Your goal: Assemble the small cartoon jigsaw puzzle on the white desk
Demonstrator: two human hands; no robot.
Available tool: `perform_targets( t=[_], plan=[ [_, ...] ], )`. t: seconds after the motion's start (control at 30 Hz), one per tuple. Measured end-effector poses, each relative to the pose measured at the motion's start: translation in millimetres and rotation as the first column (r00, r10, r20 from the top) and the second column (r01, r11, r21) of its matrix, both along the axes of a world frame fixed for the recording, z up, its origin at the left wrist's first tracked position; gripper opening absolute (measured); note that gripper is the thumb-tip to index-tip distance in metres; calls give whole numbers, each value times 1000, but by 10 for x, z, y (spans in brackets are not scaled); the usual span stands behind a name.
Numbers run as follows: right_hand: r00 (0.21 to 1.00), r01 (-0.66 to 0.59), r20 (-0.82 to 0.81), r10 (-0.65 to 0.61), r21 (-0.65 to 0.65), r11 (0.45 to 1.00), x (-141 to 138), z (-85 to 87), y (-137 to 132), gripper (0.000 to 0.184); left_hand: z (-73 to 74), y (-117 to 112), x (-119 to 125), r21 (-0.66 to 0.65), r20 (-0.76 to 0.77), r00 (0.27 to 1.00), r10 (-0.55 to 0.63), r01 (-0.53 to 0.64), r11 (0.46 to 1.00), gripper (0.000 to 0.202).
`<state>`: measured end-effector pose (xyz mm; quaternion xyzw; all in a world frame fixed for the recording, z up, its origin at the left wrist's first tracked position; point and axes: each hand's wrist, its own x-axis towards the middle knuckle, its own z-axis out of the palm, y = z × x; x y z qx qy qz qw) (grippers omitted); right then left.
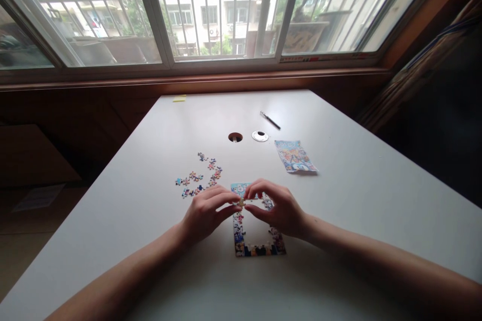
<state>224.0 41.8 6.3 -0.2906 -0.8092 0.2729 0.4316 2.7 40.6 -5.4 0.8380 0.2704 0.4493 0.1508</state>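
Observation:
A partly built jigsaw frame [256, 250] lies on the white table [339, 195] in front of me, its middle still bare. My left hand [205, 213] and my right hand [276, 208] meet above its upper edge. Both pinch a small puzzle piece [242, 202] between their fingertips. Several loose puzzle pieces [199, 176] are scattered to the left of the frame, just beyond my left hand.
A colourful printed picture sheet [295, 156] lies to the right of the frame. Further back are a round cable hole [235, 137], its white cap [260, 136], a pen [270, 120] and a yellow note [179, 98]. A large window runs behind the table.

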Motion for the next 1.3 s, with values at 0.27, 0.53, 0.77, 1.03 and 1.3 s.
perform_targets(
  t=[0.27, 0.53, 0.77, 1.03, 1.3],
  plan=[
    [998, 62, 8, -62, -4, 998, 4, -59, 15, 14, 7, 14, 2, -45, -34, 998, 44, -45, 998, 24],
    [976, -35, 215, 14, 93, 995, 143, -119, 180, 9, -11, 23, -27, 28, -295, 955, 27, -19, 999, 19],
    [968, -77, 247, 48, 112, 991, 133, -153, 169, 12, -9, -1, -28, 20, -390, 920, 42, -37, 999, 19],
    [960, -108, 271, 70, 128, 986, 129, -163, 164, 15, -22, -2, -29, 22, -395, 917, 48, -43, 999, 23],
    [955, -105, 289, 59, 144, 984, 132, -158, 165, 15, -21, -2, -29, 10, -396, 917, 39, -38, 999, 22]
  ],
)
